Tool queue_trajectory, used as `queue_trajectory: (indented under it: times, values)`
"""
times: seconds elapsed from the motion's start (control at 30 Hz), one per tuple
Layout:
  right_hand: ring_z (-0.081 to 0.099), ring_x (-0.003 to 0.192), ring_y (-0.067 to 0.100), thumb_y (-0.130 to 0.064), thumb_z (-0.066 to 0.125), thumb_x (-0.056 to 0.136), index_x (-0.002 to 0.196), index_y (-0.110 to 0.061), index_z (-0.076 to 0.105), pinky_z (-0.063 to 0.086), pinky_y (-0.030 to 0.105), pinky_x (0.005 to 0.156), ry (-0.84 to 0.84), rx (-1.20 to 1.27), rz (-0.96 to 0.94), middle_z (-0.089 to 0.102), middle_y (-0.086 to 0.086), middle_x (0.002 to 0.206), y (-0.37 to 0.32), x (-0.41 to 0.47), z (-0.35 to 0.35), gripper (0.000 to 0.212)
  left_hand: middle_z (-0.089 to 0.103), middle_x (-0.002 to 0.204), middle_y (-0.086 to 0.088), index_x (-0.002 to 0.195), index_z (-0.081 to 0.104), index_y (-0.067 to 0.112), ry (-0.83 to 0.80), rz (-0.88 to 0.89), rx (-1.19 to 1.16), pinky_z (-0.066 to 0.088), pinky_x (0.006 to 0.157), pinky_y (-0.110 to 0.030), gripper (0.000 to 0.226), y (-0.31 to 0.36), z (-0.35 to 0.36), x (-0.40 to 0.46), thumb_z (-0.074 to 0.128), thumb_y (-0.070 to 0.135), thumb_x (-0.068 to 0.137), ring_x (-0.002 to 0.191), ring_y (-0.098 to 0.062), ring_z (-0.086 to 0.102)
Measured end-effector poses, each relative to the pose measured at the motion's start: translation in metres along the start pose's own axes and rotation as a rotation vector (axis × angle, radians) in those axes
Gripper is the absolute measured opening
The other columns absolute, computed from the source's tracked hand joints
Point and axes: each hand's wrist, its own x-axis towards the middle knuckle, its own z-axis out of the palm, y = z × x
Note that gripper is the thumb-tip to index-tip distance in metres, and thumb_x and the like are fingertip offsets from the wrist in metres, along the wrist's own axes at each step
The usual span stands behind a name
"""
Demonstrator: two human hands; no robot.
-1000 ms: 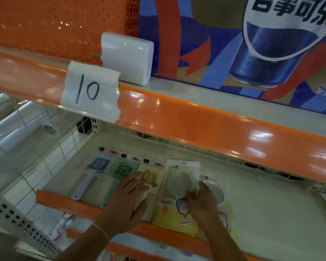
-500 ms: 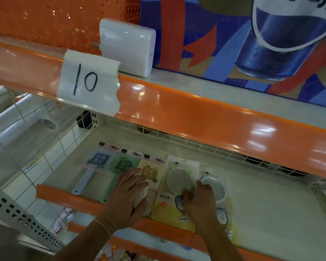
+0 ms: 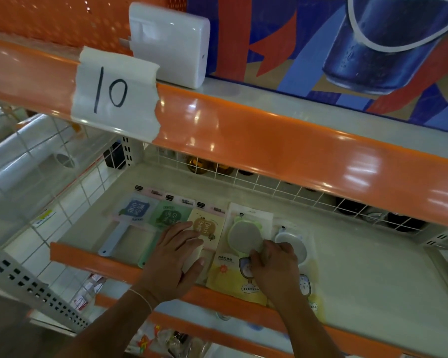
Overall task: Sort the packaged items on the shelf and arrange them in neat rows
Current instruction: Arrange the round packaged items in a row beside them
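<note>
I see five glossy flat packs in a row along the front edge of the cream shelf (image 3: 360, 267). From the left corner: blue pack (image 3: 133, 210), green pack (image 3: 170, 215), yellow pack (image 3: 208, 226), all rectangular, then two round mirror packs. Left hand (image 3: 175, 259) lies flat, fingers straight, on the green and yellow packs. Right hand (image 3: 273, 267) curls onto the green-rimmed mirror pack (image 3: 241, 239); white mirror pack (image 3: 294, 244) touches it.

Glossy orange shelf edge (image 3: 282, 140) reflects light; above it sits a smooth white plastic box (image 3: 170, 45). Below it, packaged items (image 3: 239, 257) in shiny clear film lie before white wire mesh (image 3: 243, 177).
</note>
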Motion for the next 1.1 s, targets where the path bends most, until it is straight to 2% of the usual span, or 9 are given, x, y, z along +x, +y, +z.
queue_trajectory:
  times: [0.13,0.27,0.37,0.5,0.6,0.73,0.83,0.93,1.1]
  values:
    - [0.058,0.102,0.028,-0.036,0.062,0.089,0.107,-0.012,0.069,0.05,0.036,0.087,0.057,0.118,0.003,0.065,0.012,0.104,0.002,-0.007,-0.018,0.031,0.064,0.114,-0.009,0.104,0.069,0.004,0.011,0.002,-0.007,0.04,0.103,-0.047,0.037,0.002,-0.002,0.001,0.053,0.033,0.088,0.125,-0.029,0.048]
    - [0.063,0.094,0.026,-0.027,0.067,0.086,0.102,-0.013,0.072,0.053,0.034,0.085,0.12,0.177,-0.013,0.069,0.01,0.106,0.012,-0.012,-0.026,0.022,0.065,0.111,-0.008,0.104,0.068,0.003,0.027,-0.055,-0.052,0.043,0.099,-0.048,0.037,0.005,-0.005,0.003,0.051,0.033,0.091,0.118,-0.027,0.052]
    - [0.064,0.097,0.022,-0.028,0.068,0.086,0.105,-0.018,0.072,0.052,0.031,0.086,0.137,0.233,0.0,0.069,0.004,0.111,0.018,-0.015,-0.031,0.022,0.065,0.109,-0.007,0.105,0.069,0.003,0.039,-0.1,-0.1,0.045,0.095,-0.046,0.038,0.014,-0.007,0.012,0.05,0.033,0.091,0.114,-0.025,0.055]
    - [0.063,0.102,0.019,-0.025,0.07,0.086,0.106,-0.015,0.073,0.047,0.026,0.089,0.126,0.292,-0.04,0.069,0.001,0.11,0.021,-0.013,-0.046,0.023,0.067,0.104,-0.004,0.1,0.07,0.005,0.039,-0.08,-0.105,0.043,0.098,-0.04,0.036,0.045,-0.006,0.039,0.05,0.033,0.091,0.109,-0.023,0.056]
    - [0.063,0.101,0.018,-0.027,0.07,0.085,0.106,-0.018,0.073,0.053,0.038,0.089,0.149,0.301,-0.065,0.069,0.0,0.108,0.035,-0.008,-0.06,0.023,0.067,0.1,-0.003,0.099,0.07,0.008,0.011,-0.073,-0.081,0.042,0.098,-0.035,0.033,0.07,0.002,0.065,0.049,0.033,0.092,0.107,-0.02,0.054]
    - [0.064,0.094,0.016,-0.026,0.072,0.084,0.104,-0.018,0.074,0.056,0.044,0.082,0.23,0.314,-0.037,0.064,-0.008,0.097,0.076,-0.008,-0.086,0.021,0.065,0.098,0.001,0.099,0.068,0.012,-0.11,-0.098,-0.014,0.048,0.091,-0.036,0.039,0.109,0.027,0.1,0.042,0.039,0.089,0.101,-0.019,0.056]
    - [0.064,0.096,0.017,-0.027,0.071,0.085,0.105,-0.017,0.073,0.055,0.043,0.086,0.262,0.301,0.023,0.068,-0.003,0.102,0.118,-0.012,-0.111,0.023,0.066,0.105,-0.001,0.109,0.067,0.014,-0.237,-0.111,-0.009,0.047,0.092,-0.038,0.052,0.15,0.056,0.127,0.032,0.044,0.085,0.105,-0.021,0.056]
    - [0.065,0.098,0.02,-0.029,0.07,0.086,0.11,-0.016,0.072,0.053,0.039,0.089,0.276,0.271,0.096,0.069,0.001,0.108,0.166,-0.018,-0.141,0.027,0.062,0.119,-0.003,0.125,0.059,0.015,-0.307,-0.106,-0.079,0.042,0.099,-0.035,0.042,0.196,0.093,0.15,0.042,0.038,0.094,0.116,-0.022,0.051]
    - [0.065,0.1,0.022,-0.033,0.068,0.087,0.118,-0.012,0.067,0.052,0.03,0.084,0.303,0.248,0.197,0.068,0.007,0.116,0.254,-0.024,-0.189,0.039,0.061,0.12,-0.001,0.129,0.055,0.017,-0.365,-0.059,-0.206,0.037,0.095,-0.024,0.037,0.284,0.151,0.179,0.049,0.032,0.096,0.116,-0.018,0.051]
